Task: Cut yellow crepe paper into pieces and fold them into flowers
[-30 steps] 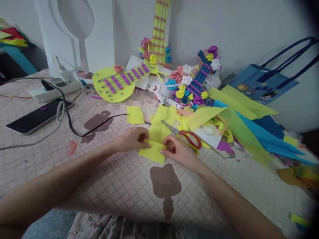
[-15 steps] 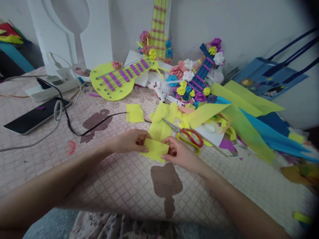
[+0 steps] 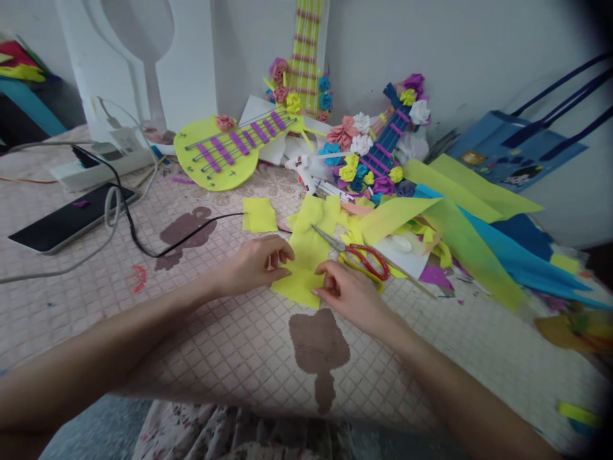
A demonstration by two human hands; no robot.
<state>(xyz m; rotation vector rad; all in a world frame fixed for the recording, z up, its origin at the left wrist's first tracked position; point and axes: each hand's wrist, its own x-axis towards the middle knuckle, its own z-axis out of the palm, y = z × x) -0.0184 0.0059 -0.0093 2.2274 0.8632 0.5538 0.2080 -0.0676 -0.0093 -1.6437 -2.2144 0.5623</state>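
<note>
A yellow crepe paper piece (image 3: pixel 297 289) lies flat between my hands, its near edge toward me. My left hand (image 3: pixel 253 265) hovers at its left side, fingers curled but thumb and fingertips apart, with nothing between them. At the right edge, my right hand (image 3: pixel 352 295) has its thumb and index finger parted; whether they touch the paper is hard to tell. Beyond, more yellow paper (image 3: pixel 318 214) lies under the tip of the scissors (image 3: pixel 361 255), which have red and yellow handles. A small stack of yellow squares (image 3: pixel 259 214) sits left of it.
A yellow paper guitar (image 3: pixel 223 156), a blue guitar with paper flowers (image 3: pixel 378 150) and a white glue gun (image 3: pixel 304 172) are at the back. Paper strips (image 3: pixel 483 249) spread rightward. A black cable (image 3: pixel 138 239), power strip (image 3: pixel 103 167) and dark flat device (image 3: pixel 71 217) are left.
Both hands held the yellow paper piece up by its sides. Now it lies flatter on the table, and the fingers of both hands have parted from it.
</note>
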